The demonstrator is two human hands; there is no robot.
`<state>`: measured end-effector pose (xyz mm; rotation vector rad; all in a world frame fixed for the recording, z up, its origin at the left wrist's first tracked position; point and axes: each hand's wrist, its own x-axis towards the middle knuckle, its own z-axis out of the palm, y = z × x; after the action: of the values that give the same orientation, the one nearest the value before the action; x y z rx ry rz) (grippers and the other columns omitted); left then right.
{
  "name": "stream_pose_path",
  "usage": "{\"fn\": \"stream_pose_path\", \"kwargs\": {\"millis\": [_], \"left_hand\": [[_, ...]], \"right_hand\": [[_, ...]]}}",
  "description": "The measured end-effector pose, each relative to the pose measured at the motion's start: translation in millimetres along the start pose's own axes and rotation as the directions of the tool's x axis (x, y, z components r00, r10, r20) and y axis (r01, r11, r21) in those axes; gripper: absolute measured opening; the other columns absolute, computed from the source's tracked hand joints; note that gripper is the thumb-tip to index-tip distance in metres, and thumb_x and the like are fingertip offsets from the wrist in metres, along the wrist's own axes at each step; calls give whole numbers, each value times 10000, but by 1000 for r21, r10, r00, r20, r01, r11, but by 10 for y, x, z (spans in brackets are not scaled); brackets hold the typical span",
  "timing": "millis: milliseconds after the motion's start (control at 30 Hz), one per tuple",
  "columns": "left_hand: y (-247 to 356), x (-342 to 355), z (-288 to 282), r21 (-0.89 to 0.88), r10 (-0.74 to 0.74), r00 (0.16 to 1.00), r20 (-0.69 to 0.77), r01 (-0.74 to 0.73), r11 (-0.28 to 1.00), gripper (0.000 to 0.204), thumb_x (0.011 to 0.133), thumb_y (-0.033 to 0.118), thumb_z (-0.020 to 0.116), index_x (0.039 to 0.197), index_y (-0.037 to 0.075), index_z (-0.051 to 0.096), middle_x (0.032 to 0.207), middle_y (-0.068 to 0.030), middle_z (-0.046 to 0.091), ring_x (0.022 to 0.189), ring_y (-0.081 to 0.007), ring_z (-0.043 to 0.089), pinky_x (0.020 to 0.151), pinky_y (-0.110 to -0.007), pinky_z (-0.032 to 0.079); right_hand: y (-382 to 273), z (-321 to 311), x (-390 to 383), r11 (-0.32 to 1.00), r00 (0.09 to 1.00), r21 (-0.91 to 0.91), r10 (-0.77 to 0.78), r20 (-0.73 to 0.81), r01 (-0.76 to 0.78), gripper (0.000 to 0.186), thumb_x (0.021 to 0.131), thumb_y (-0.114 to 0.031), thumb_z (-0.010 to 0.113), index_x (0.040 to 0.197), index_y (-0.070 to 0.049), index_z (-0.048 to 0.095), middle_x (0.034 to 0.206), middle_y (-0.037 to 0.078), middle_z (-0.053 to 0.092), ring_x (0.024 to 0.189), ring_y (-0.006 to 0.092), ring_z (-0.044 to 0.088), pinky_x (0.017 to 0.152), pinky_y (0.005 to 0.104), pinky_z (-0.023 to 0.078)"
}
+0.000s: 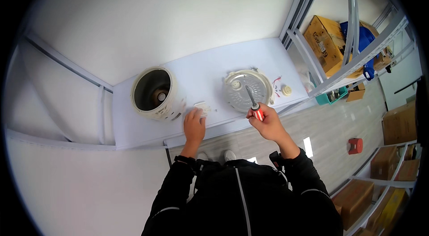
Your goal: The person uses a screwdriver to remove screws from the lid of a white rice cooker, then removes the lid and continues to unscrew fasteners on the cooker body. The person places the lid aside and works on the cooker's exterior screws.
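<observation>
My right hand (pixel 267 123) is closed round the red-and-white handle of a screwdriver (pixel 250 96), whose metal shaft points up and away from me. Behind the shaft lies the round cooker lid (pixel 236 96), with a perforated metal disc and a cream rim. My left hand (pixel 194 125) is low over the table's front part, fingers stretched forward, its fingertips at the near left edge of a small white plastic piece (pixel 202 107). Whether they press on that piece I cannot tell. Left of it stands a cream rice cooker body (pixel 173 107), open at the top, its dark inside showing.
Thin red wires (pixel 276 80) and a small cream round part (pixel 286 90) lie right of the lid on the white table (pixel 196 68). Metal frame posts (pixel 300 1) rise beyond. Cardboard boxes (pixel 325 44), a teal crate (pixel 331 96) and a red stool (pixel 355 146) are at the right.
</observation>
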<state>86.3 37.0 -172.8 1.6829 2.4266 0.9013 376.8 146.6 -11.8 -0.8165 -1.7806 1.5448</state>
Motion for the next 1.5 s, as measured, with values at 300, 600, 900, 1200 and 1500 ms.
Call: {"fn": "stream_pose_path", "kwargs": {"millis": [300,600,900,1200,1500], "left_hand": [[197,26,-449,-74,-90,980,-175,78,994,224,994,169,695,1186,73,756,1147,-121,731,1038,-379,687,891,-460,559],[466,5,-893,-346,-112,968,-223,29,938,217,977,192,756,1155,70,738,979,-116,734,798,-285,676,694,-383,551],[299,-340,-1109,-527,-244,945,-217,97,844,268,936,107,803,1144,18,659,887,-93,732,729,-165,669,662,-311,543],[144,-364,-1316,-304,-293,935,-199,226,926,418,891,175,853,1216,24,639,1024,-123,710,959,-237,674,832,-383,550],[11,-44,-1817,58,80,880,-469,-60,997,672,815,307,904,1375,52,635,1420,-153,622,1310,-415,573,1119,-551,437]], "right_hand": [[17,96,152,1000,997,-12,-12,77,13,114,905,-10,688,1015,-25,666,944,55,693,886,143,654,811,312,531],[4,602,484,963,961,-75,-250,115,259,162,900,-11,718,1054,-38,674,928,59,626,865,172,609,790,341,501],[65,1235,741,991,955,-71,-92,283,116,204,973,-139,771,1141,-48,699,834,34,630,757,118,595,712,314,506],[266,1758,981,999,933,26,-39,358,32,220,963,-107,812,1137,-30,701,963,4,713,887,81,632,825,271,539],[292,2006,1119,999,928,-46,-2,372,21,219,945,-114,837,1089,-42,690,989,9,731,893,85,643,824,277,544]]}}
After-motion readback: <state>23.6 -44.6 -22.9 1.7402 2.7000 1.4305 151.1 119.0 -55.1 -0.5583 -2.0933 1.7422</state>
